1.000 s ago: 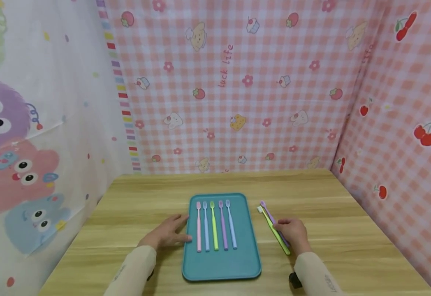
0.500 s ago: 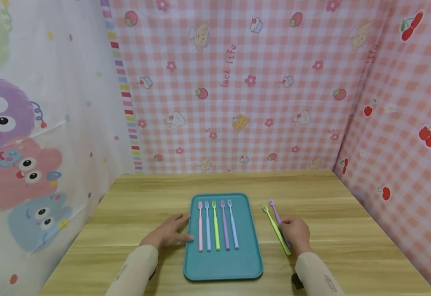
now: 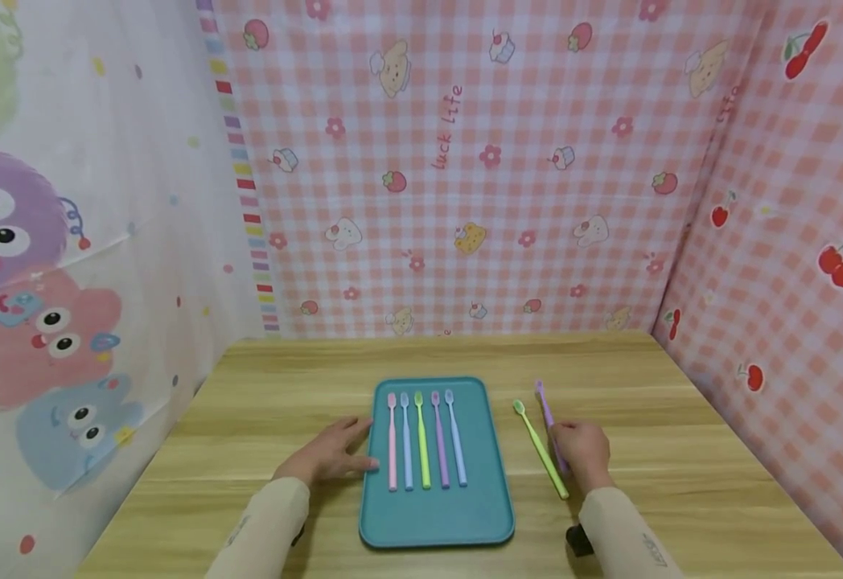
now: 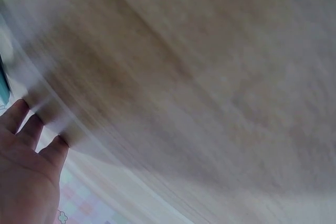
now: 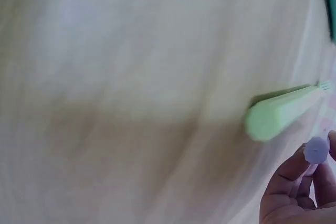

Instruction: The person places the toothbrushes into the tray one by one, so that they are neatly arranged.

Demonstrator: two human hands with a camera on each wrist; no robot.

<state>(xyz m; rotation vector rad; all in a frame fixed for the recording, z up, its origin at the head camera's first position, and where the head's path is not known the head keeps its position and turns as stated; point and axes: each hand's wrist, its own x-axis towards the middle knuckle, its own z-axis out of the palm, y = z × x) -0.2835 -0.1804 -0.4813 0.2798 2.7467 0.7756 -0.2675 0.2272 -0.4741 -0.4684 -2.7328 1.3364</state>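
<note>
My right hand (image 3: 582, 452) pinches a purple toothbrush (image 3: 546, 414) by its handle, right of the tray. In the right wrist view, the purple handle's end (image 5: 316, 150) shows between thumb and finger. Just left of it, a green toothbrush (image 3: 541, 450) lies slanted on the table. With fingers extended, my left hand (image 3: 327, 452) touches the left edge of a teal tray (image 3: 436, 519). Several toothbrushes lie side by side on it, heads away from me: pink (image 3: 392, 442), blue (image 3: 406, 442), green (image 3: 422, 442), purple (image 3: 440, 442) and another blue (image 3: 456, 442).
A wood-grain table (image 3: 306, 378) carries everything. Behind it hangs a pink checked cloth (image 3: 494, 201). Another checked cloth (image 3: 791, 322) closes the right side, and a white cartoon-printed cloth (image 3: 161, 281) the left.
The purple toothbrush, held in my right hand, has moved rightward and slightly forward, apart from the green one. The green toothbrush has rolled so its bristles face differently. My left hand keeps its place.
</note>
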